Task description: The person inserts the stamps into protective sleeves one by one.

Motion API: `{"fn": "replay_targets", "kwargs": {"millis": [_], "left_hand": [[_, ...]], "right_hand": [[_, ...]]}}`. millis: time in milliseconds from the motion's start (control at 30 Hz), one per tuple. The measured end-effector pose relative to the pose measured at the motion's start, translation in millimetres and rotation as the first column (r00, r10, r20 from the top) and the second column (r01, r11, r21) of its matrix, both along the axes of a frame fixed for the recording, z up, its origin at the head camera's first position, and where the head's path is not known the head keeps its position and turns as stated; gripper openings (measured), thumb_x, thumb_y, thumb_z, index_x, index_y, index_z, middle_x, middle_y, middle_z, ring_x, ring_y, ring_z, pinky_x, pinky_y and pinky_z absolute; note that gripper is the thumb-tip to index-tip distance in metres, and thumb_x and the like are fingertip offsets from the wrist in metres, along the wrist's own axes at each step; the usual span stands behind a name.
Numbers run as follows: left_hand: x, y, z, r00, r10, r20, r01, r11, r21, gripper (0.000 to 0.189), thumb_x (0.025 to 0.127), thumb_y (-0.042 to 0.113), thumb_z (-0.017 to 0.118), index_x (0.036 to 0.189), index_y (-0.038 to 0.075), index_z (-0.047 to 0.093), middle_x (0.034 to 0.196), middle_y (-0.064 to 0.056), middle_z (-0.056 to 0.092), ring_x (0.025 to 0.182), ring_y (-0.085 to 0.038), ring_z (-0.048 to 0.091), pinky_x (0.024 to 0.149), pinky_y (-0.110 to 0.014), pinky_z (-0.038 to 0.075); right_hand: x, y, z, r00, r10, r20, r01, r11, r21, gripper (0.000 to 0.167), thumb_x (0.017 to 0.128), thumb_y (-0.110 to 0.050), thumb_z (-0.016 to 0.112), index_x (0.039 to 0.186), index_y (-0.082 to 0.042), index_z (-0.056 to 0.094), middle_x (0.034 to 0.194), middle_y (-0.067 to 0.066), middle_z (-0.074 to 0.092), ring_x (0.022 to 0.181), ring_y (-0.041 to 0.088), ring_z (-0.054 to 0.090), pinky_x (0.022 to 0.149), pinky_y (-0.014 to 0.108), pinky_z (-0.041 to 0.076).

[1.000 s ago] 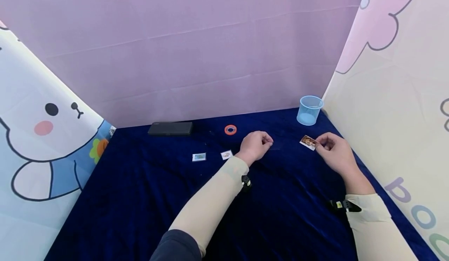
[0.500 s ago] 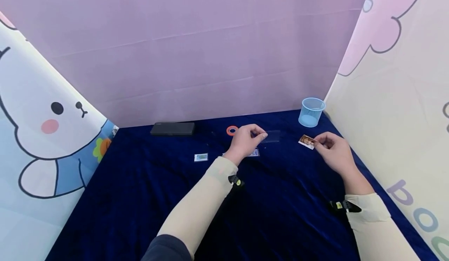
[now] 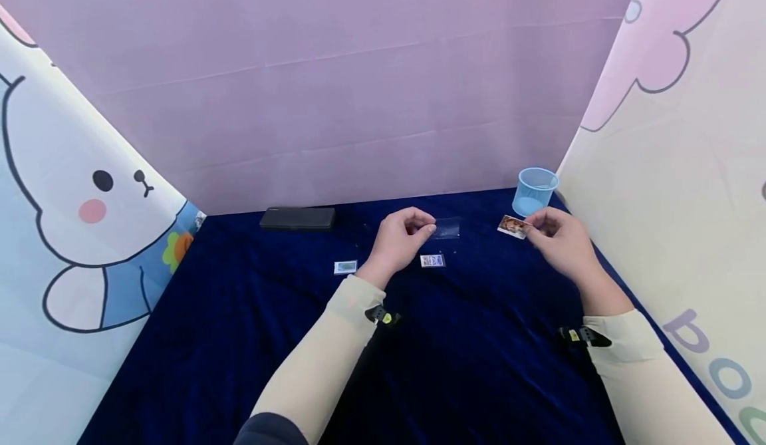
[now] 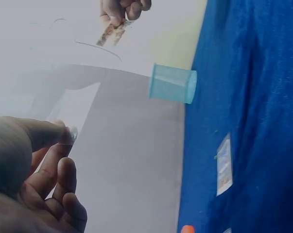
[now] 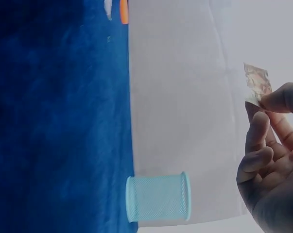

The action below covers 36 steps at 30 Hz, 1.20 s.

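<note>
My left hand pinches a small clear plastic sleeve between thumb and index finger, and the sleeve sticks out to the right. In the left wrist view the sleeve shows as a see-through sheet above the fingertips. To the right, my right hand holds a small brown picture card by its edge with thumb and fingers. A gap separates card and sleeve. Below the sleeve lies a card with a blue-and-white print. Another small card with a blue-green picture lies left of my left wrist.
A light blue mesh cup stands at the back right, just behind my right hand. At the back left lies a flat black case. An orange ring-shaped roll is hidden behind my left hand in the head view. Printed cloth walls surround the blue tablecloth.
My left hand has moved left and a little up with the sleeve, uncovering the blue-and-white card and covering the orange roll. My right hand has shifted slightly left and up with its card.
</note>
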<state>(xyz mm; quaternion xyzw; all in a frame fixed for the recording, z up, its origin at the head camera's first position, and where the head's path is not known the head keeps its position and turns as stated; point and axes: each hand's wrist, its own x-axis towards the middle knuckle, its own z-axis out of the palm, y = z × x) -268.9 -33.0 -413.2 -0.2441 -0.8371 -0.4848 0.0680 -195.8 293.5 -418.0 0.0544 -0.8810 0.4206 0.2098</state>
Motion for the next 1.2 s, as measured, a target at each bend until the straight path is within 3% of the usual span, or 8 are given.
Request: {"fn": "replay_targets", "kwargs": {"millis": [200,533,767,1000,1200], "left_hand": [[5.8,-14.6,13.4,1.000,-0.010,-0.017,0.012,0.995,0.095,0.010,0.097,0.022,0.079,0.107,0.020,0.078,0.093,0.011,0.075,0.074,-0.012,0.058,0.064,-0.028,0.046],[19.1,-36.1,31.4,1.000,-0.005,-0.028,0.011,0.981,0.193,0.013,0.097,0.027,0.079,0.108,0.021,0.080,0.093,0.010,0.074,0.071,-0.018,0.055,0.063,-0.030,0.044],[25.6,-48.0,40.9,0.999,-0.006,-0.043,0.017,0.967,0.254,0.011,0.098,0.029,0.078,0.104,0.020,0.081,0.088,-0.003,0.077,0.067,-0.021,0.057,0.059,-0.029,0.041],[29.0,-55.1,44.8,0.997,0.022,-0.068,-0.003,0.964,0.265,0.014,0.097,0.030,0.079,0.101,0.016,0.081,0.083,0.007,0.076,0.066,-0.022,0.058,0.060,-0.029,0.042],[30.0,-61.9,47.6,0.993,0.064,-0.102,-0.034,0.963,0.269,0.014,0.095,0.033,0.081,0.099,0.020,0.082,0.081,0.005,0.073,0.063,-0.020,0.052,0.058,-0.029,0.040]], "right_hand": [[-7.8,-14,15.3,0.999,0.010,-0.034,-0.010,1.000,-0.010,0.011,0.101,-0.015,0.071,0.104,-0.005,0.074,0.085,0.006,0.071,0.065,0.015,0.054,0.055,0.025,0.043],[-17.3,-45,35.7,0.994,0.047,-0.094,-0.056,0.994,-0.093,0.005,0.099,-0.013,0.073,0.100,-0.008,0.075,0.074,0.002,0.066,0.059,0.015,0.049,0.050,0.027,0.039],[-23.0,-64,48.3,0.982,0.094,-0.163,-0.115,0.986,-0.121,0.006,0.096,-0.005,0.073,0.102,-0.002,0.075,0.075,0.002,0.066,0.059,0.012,0.049,0.050,0.024,0.037],[-9.0,-94,76.7,0.966,0.160,-0.203,-0.194,0.967,-0.162,0.006,0.095,0.005,0.069,0.099,0.008,0.071,0.076,0.013,0.066,0.059,0.011,0.049,0.052,0.021,0.039],[0.6,-112,90.5,0.949,0.211,-0.233,-0.265,0.935,-0.234,0.004,0.093,0.005,0.069,0.096,0.007,0.070,0.078,0.008,0.068,0.061,0.008,0.052,0.055,0.020,0.041]]}}
